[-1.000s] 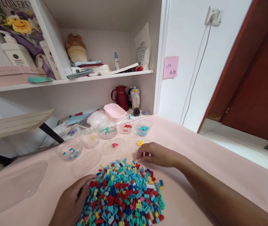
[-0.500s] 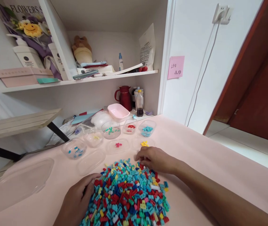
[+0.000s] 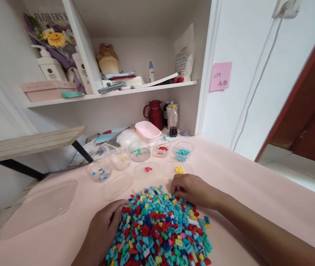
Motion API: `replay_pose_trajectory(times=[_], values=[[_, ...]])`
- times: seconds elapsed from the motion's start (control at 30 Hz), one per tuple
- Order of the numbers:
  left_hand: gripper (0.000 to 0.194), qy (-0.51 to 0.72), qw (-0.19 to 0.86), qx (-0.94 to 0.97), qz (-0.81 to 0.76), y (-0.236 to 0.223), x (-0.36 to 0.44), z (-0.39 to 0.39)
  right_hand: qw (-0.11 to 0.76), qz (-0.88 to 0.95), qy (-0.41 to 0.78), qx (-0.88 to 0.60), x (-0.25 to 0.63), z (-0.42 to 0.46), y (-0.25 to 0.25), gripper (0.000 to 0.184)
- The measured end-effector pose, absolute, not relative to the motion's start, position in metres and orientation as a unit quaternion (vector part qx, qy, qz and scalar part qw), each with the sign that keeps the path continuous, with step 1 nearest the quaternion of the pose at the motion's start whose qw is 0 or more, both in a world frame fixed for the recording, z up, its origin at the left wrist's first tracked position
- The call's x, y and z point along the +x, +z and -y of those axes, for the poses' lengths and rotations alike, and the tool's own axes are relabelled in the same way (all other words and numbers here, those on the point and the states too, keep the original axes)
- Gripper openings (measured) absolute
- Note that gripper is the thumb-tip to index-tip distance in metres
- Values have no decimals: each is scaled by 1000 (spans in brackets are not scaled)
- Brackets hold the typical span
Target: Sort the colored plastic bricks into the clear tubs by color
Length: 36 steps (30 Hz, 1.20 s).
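A large heap of small plastic building bricks (image 3: 157, 229), mostly turquoise and red, lies on the pink-covered table (image 3: 235, 166). My left hand (image 3: 103, 225) rests against the heap's left edge, fingers stretched out and thumb apart, holding nothing I can see. At the far right edge of the heap is my right hand (image 3: 193, 189), its fingers curled down and pinched at the bricks; whatever is between the fingertips is hidden. Just beyond it, yellow bricks (image 3: 179, 170) sit on a clear lid. Pink bricks (image 3: 148, 169) lie on another lid to its left.
Clear tubs hold blue bricks (image 3: 100, 174), pale yellow bricks (image 3: 122, 159), green bricks (image 3: 138, 152), red bricks (image 3: 163, 148) and turquoise bricks (image 3: 182, 153). A clear lid (image 3: 117, 187) and a large clear container (image 3: 49, 207) lie left. Behind stand a pink basin (image 3: 147, 130), red jug (image 3: 155, 114) and bottle (image 3: 173, 122).
The view has swung left, so everything sits further right in the picture. Both hands stay at about the same places by the heap, the right fingers still curled.
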State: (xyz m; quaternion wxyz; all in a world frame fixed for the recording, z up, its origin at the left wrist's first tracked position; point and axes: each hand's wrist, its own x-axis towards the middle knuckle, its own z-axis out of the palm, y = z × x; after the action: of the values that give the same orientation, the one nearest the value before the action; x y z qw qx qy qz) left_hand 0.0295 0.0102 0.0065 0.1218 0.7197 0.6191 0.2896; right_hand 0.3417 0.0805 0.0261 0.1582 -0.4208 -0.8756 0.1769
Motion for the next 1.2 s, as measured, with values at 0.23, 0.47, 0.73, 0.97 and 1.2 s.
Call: replay_pose_trajectory(times=[0.23, 0.47, 0.73, 0.97, 1.2], values=[[32, 285, 131, 719, -620, 8, 31, -6, 194, 853, 204, -439, 342, -84, 27, 22], [34, 277, 127, 719, -625, 2, 26, -13, 208, 838, 232, -447, 346, -82, 38, 28], [35, 272, 117, 723, -624, 2, 25, -13, 190, 836, 245, -452, 348, -82, 35, 30], [36, 269, 119, 719, -630, 2, 25, -14, 159, 834, 131, -512, 349, -84, 33, 27], [35, 272, 112, 721, -627, 2, 25, -14, 144, 844, 114, -504, 352, -83, 33, 26]])
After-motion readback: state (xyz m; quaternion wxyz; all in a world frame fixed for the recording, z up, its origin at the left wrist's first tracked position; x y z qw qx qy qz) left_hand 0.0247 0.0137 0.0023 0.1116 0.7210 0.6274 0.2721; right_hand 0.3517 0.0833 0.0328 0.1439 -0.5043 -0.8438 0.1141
